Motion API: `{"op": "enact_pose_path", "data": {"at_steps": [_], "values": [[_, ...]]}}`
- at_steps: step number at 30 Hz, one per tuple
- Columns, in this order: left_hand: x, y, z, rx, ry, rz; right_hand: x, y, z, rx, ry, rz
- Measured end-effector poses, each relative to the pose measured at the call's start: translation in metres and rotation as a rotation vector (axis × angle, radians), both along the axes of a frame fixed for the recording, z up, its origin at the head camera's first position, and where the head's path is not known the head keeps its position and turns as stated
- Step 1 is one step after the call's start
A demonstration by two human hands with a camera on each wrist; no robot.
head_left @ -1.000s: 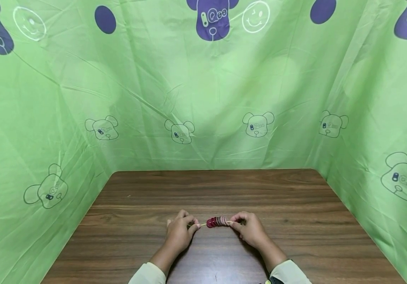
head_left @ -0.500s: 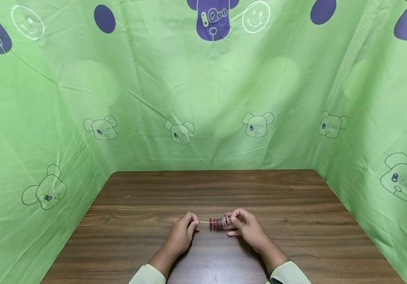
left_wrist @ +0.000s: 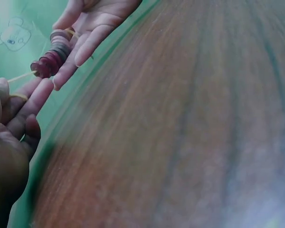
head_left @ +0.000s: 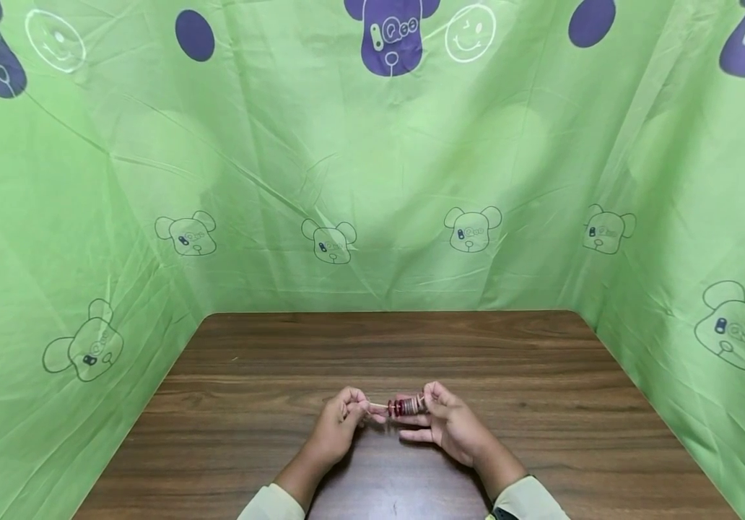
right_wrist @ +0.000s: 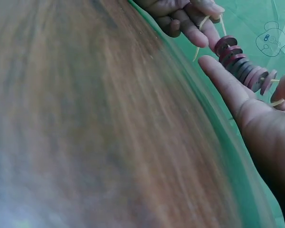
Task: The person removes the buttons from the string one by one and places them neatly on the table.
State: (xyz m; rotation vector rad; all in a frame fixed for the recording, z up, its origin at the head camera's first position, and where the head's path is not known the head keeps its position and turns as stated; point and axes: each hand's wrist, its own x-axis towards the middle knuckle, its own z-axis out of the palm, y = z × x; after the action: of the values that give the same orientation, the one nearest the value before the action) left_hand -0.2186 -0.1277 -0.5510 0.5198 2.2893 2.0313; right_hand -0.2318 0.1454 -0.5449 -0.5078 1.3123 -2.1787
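Note:
A row of round, button-like discs (head_left: 405,406) in dark red, grey and pale pink is threaded on a thin yellow cord (head_left: 377,406) between the two hands. My left hand (head_left: 336,426) pinches the cord at the red end, a loose tail hanging by its fingers in the right wrist view. At the pink end my right hand (head_left: 460,430) pinches the cord between thumb and index finger. Its other fingers stretch out under the discs (right_wrist: 242,64), palm turned up. Both hands hold the string above the table. Whether the discs touch those fingers I cannot tell.
Beneath the hands lies a brown wood-grain table (head_left: 268,347). Green cloth (head_left: 379,144) printed with bear heads hangs behind it and on both sides. A tiny pale speck (head_left: 234,359) shows at the table's left part.
My right hand has rolled palm up, its free fingers now spread beneath the discs. The discs have shifted slightly right. My left hand has turned a little and its fingers have loosened outward.

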Motion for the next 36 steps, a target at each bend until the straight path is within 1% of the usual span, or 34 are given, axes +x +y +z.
{"op": "enact_pose_path", "data": {"at_steps": [2, 6, 8, 11, 16, 20, 24, 27, 31, 33, 36], "values": [[0.001, 0.002, 0.001, 0.043, -0.039, 0.004, 0.001, 0.0, 0.001, -0.007, -0.001, 0.003], [0.0, 0.004, 0.0, 0.096, -0.088, 0.048, 0.002, -0.002, 0.002, 0.022, 0.022, -0.001], [0.0, 0.004, -0.001, 0.102, -0.102, 0.057, 0.002, -0.003, 0.001, 0.047, 0.037, -0.01], [-0.001, 0.004, -0.002, 0.098, -0.114, 0.042, 0.002, -0.004, 0.0, 0.076, 0.062, -0.021], [-0.001, 0.003, -0.003, 0.117, -0.105, -0.025, 0.002, -0.007, -0.004, 0.115, 0.11, -0.034], [-0.001, 0.002, -0.003, 0.124, -0.097, -0.08, 0.003, -0.011, -0.006, 0.154, 0.138, -0.061], [0.0, 0.0, -0.002, 0.128, -0.104, -0.121, 0.004, -0.013, -0.006, 0.185, 0.136, -0.102], [0.002, -0.001, -0.001, 0.159, -0.1, -0.176, 0.005, -0.016, -0.005, 0.213, 0.125, -0.137], [0.004, -0.001, 0.0, 0.192, -0.064, -0.265, 0.006, -0.017, -0.003, 0.251, 0.126, -0.175], [0.005, 0.0, -0.001, 0.199, -0.049, -0.296, 0.007, -0.016, -0.003, 0.261, 0.139, -0.184], [0.005, 0.001, -0.001, 0.207, -0.037, -0.315, 0.007, -0.015, -0.004, 0.263, 0.155, -0.185]]}}
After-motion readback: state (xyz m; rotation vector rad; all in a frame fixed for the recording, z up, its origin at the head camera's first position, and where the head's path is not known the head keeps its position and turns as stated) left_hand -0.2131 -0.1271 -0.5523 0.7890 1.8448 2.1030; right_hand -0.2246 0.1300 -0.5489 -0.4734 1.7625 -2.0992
